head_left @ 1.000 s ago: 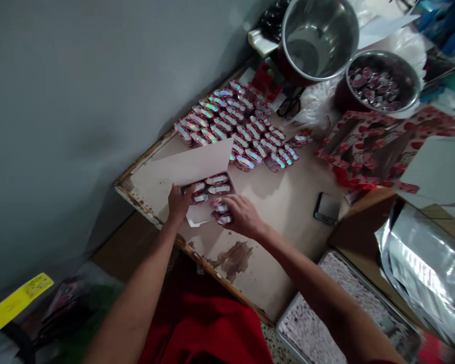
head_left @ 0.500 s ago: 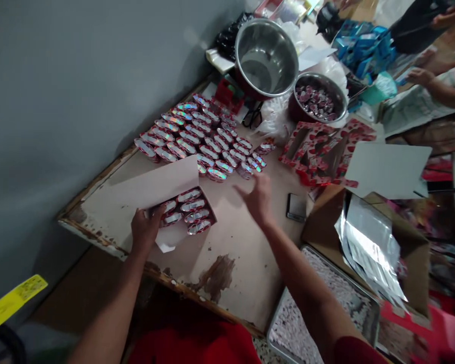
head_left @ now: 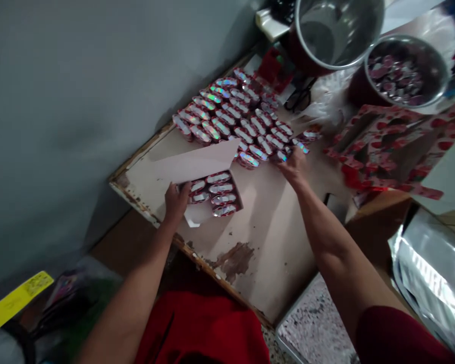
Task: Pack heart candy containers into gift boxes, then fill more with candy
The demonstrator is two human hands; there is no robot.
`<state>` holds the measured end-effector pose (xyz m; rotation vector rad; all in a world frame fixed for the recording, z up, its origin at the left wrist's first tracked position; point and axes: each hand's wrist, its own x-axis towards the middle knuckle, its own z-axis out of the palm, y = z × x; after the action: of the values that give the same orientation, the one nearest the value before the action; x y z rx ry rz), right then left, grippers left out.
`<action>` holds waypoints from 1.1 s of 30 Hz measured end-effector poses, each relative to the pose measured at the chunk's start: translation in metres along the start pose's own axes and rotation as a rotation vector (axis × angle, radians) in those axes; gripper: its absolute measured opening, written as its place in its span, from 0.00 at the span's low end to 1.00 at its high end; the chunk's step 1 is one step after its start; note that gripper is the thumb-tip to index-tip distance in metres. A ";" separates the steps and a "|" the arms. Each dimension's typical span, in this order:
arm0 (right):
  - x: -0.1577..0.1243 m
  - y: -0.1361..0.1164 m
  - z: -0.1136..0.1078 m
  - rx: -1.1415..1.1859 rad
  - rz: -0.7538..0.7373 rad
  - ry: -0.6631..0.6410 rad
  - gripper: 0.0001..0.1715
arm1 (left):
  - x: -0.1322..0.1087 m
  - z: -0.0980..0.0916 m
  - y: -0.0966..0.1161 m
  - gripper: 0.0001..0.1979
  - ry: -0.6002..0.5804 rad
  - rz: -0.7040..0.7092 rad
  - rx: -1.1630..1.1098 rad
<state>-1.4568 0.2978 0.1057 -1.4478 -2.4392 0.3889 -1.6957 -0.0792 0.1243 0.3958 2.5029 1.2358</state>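
Observation:
An open cardboard box (head_left: pixel 238 194) stands on the worn table, its white lid flap (head_left: pixel 197 159) folded back toward the wall. Inside it, several red-sided packs with shiny oval tops (head_left: pixel 221 188) stand in two rows. My left hand (head_left: pixel 177 202) is closed on the box's left end, thumb beside the packs. Farther back, rows of the same packs (head_left: pixel 227 116) stand close together. My right hand (head_left: pixel 296 166) has its fingers closed round a pack (head_left: pixel 281 155) at the near right end of these rows; the fingertips are partly hidden.
A large steel pot (head_left: pixel 339 35) and a smaller pot of small wrapped pieces (head_left: pixel 405 76) stand behind. Red printed cardboard sleeves (head_left: pixel 394 146) lie at right, above a carton with silver foil sheets (head_left: pixel 432 268). A speckled tray (head_left: pixel 314 323) sits low right. A wall borders the left.
My right hand has moved away from me, from open above the table to the packs at the rows' end. My left hand stays at the box. The view has shifted left.

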 end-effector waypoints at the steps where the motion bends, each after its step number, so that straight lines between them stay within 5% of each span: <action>1: -0.007 -0.003 -0.007 0.009 0.051 0.006 0.36 | 0.000 0.000 -0.001 0.21 -0.008 0.008 -0.027; 4: -0.054 -0.026 -0.042 0.148 0.144 0.094 0.39 | -0.002 -0.002 -0.003 0.19 -0.073 0.045 -0.152; 6: -0.102 -0.058 -0.067 0.361 0.025 0.088 0.43 | -0.003 -0.006 -0.003 0.19 -0.140 0.075 -0.246; 8: -0.150 -0.101 -0.082 0.582 -0.162 -0.055 0.44 | -0.004 -0.010 -0.002 0.19 -0.190 0.112 -0.294; 11: -0.200 -0.163 -0.069 0.739 -0.453 -0.260 0.45 | -0.004 -0.013 -0.002 0.16 -0.197 0.128 -0.282; 14: -0.214 -0.197 -0.031 0.651 -0.645 -0.348 0.44 | -0.002 -0.013 -0.006 0.15 -0.178 0.087 -0.265; 19: -0.216 -0.197 0.010 0.417 -0.838 -0.445 0.38 | 0.001 -0.010 -0.014 0.12 -0.175 0.126 -0.251; 26: -0.226 -0.195 -0.005 0.214 -0.867 -0.362 0.60 | -0.002 -0.012 -0.014 0.25 -0.195 0.128 -0.313; 30: -0.211 -0.164 -0.026 0.208 -0.437 -0.118 0.47 | -0.029 -0.011 -0.014 0.39 -0.111 0.031 -0.391; 33: -0.193 -0.145 -0.023 0.210 -0.166 -0.174 0.38 | -0.055 -0.005 -0.012 0.37 -0.108 0.048 -0.359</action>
<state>-1.4766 0.0620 0.1607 -1.1603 -2.5382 0.7362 -1.6487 -0.1105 0.1265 0.4194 2.1342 1.5988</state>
